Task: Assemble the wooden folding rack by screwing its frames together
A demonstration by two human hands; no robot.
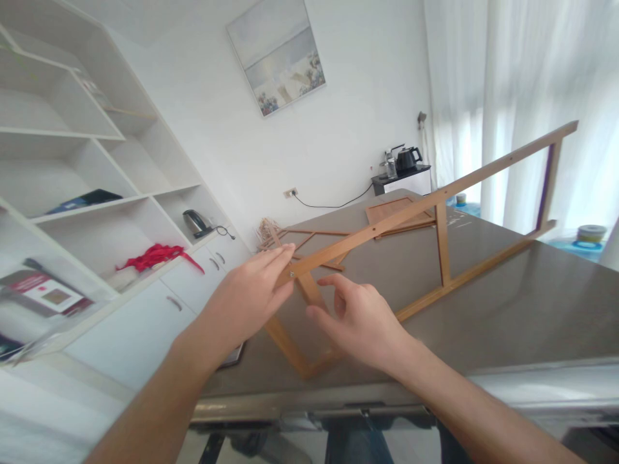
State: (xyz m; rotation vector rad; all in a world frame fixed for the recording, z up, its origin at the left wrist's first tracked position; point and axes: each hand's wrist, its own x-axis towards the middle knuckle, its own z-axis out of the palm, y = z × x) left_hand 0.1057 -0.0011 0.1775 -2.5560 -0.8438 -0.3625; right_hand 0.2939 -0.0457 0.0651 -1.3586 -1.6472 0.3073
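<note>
A wooden frame with long rails and crossbars stands on edge on the table, slanting toward the far right. My left hand holds the near left end of its upper rail, fingers stretched along the wood and thumb below. A small metal screw head shows in the rail beside those fingers. Just under the rail, my right hand is next to a short crossbar, its thumb and index finger apart and nothing visible between them. The other fingers of that hand are curled and partly hidden.
On the grey table, loose wooden slats and a wooden panel lie farther back. White shelves stand at left. A black kettle sits on a cabinet behind. Water bottles stand by the curtain.
</note>
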